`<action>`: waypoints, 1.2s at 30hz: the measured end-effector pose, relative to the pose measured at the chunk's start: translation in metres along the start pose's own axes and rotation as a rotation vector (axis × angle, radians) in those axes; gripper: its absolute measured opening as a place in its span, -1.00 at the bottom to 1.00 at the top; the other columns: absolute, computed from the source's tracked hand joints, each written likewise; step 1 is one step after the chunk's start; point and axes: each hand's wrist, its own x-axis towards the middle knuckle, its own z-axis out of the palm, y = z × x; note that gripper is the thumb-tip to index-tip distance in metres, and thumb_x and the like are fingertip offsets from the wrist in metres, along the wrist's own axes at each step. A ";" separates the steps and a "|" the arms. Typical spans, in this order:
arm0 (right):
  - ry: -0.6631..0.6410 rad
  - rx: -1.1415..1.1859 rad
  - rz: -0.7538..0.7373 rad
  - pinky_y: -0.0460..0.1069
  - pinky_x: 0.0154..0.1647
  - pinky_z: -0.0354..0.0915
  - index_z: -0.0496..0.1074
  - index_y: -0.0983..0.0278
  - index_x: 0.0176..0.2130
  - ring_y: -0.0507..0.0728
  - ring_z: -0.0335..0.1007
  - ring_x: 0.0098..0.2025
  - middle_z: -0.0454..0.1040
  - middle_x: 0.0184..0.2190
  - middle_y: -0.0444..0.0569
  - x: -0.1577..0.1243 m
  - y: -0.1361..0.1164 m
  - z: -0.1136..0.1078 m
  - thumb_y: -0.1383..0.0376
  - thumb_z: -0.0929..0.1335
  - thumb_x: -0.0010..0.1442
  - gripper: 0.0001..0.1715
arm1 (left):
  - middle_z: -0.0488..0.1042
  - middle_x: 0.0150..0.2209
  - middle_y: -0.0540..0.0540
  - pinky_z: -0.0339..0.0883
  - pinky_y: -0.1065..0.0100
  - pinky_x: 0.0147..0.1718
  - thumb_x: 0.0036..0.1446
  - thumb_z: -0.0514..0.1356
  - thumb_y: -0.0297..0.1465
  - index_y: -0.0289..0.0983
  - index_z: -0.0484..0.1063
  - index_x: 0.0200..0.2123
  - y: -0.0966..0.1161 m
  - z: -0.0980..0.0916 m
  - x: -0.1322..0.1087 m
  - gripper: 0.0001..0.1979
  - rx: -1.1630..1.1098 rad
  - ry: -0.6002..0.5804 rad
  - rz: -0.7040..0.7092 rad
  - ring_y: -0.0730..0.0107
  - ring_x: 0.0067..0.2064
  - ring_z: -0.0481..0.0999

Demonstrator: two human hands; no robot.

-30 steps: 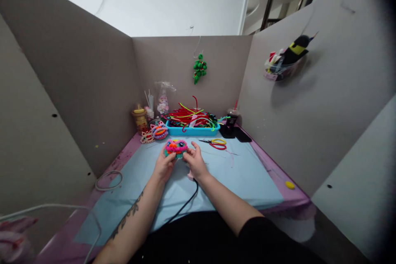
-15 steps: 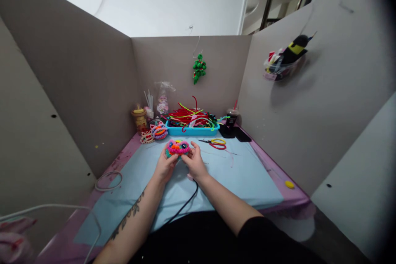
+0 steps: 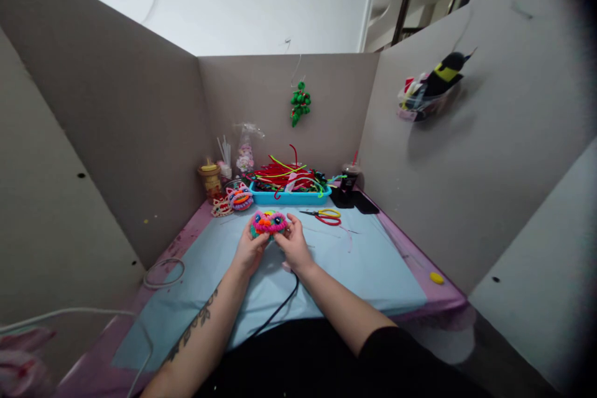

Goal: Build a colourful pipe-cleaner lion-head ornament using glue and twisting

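A small fuzzy pipe-cleaner figure [image 3: 268,222] in pink, orange and teal, with two dark eyes, is held up over the light blue mat [image 3: 354,261]. My left hand [image 3: 249,250] grips its left side from below. My right hand [image 3: 293,244] pinches its right side with thumb and fingers. A black cable [image 3: 278,308] runs from under my right hand toward my body.
A blue tray [image 3: 289,196] of red, green and yellow pipe cleaners stands at the back. Beside it lie a similar finished figure [image 3: 240,197], scissors [image 3: 324,216], a dark cup [image 3: 349,179] and a phone [image 3: 365,202]. Grey cardboard walls [image 3: 116,137] enclose the table. A wire ring [image 3: 163,272] lies left.
Both hands have turned the figure slightly and closed in around it; my right hand has shifted a little left toward it.
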 end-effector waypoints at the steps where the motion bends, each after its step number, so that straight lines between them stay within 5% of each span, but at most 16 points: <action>1: 0.004 0.004 0.001 -0.03 -0.32 0.35 0.08 0.20 0.04 0.09 0.44 -0.25 0.41 -0.13 0.00 0.000 0.001 0.000 0.32 0.41 -0.07 -0.29 | 0.46 -0.05 -0.08 0.31 0.29 -0.08 -0.20 0.37 -0.52 -0.13 0.22 0.10 0.000 0.000 0.000 -0.26 0.002 -0.003 0.000 0.26 -0.08 0.49; 36: 0.024 0.088 0.089 -0.03 -0.26 0.35 0.10 0.20 0.06 0.12 0.42 -0.17 0.40 -0.09 -0.01 0.003 0.002 -0.002 0.33 0.45 -0.09 -0.23 | 0.44 -0.02 -0.10 0.29 0.25 -0.04 -0.22 0.39 -0.50 -0.13 0.20 0.12 0.000 0.002 -0.002 -0.21 0.015 -0.003 -0.016 0.21 -0.03 0.46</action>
